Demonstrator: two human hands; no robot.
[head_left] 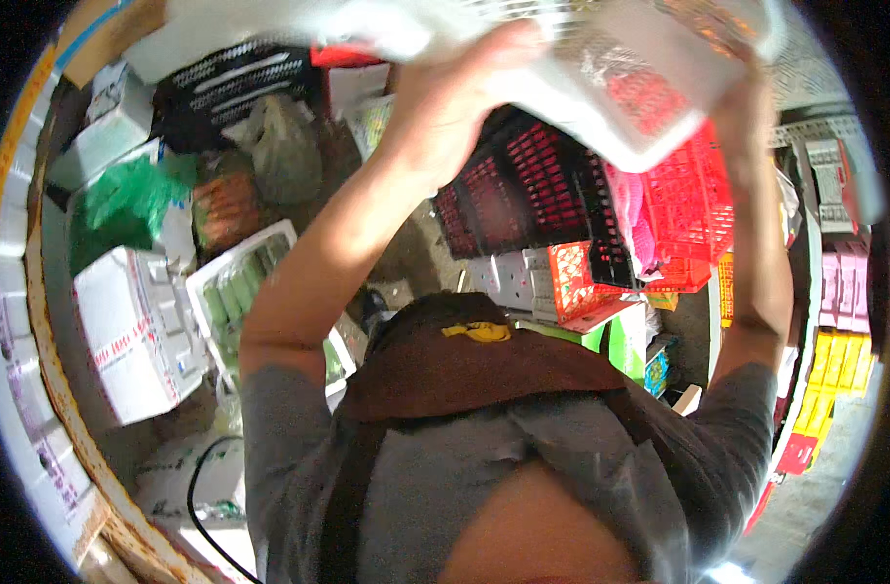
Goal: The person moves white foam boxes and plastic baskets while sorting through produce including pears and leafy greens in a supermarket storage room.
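Raised in front of me is a white open box (569, 106), probably foam, tilted and blurred by motion. My left hand (445, 102) grips its near left side, thumb along the rim. On its right side is my right hand (740, 95), blurred and partly hidden by the box. Something pinkish-red, perhaps netting, shows inside. Below the box stand a black perforated plastic crate (518, 193) and a red plastic crate (689, 197). Pink net material (634, 219) lies between these crates.
At left are a foam tray of wrapped green vegetables (233, 292), a white foam box (134, 336), a green plastic bag (127, 197) and a bag of orange vegetables (226, 201). An orange crate (572, 274) sits below the black one. Yellow boxes (839, 358) are stacked far right.
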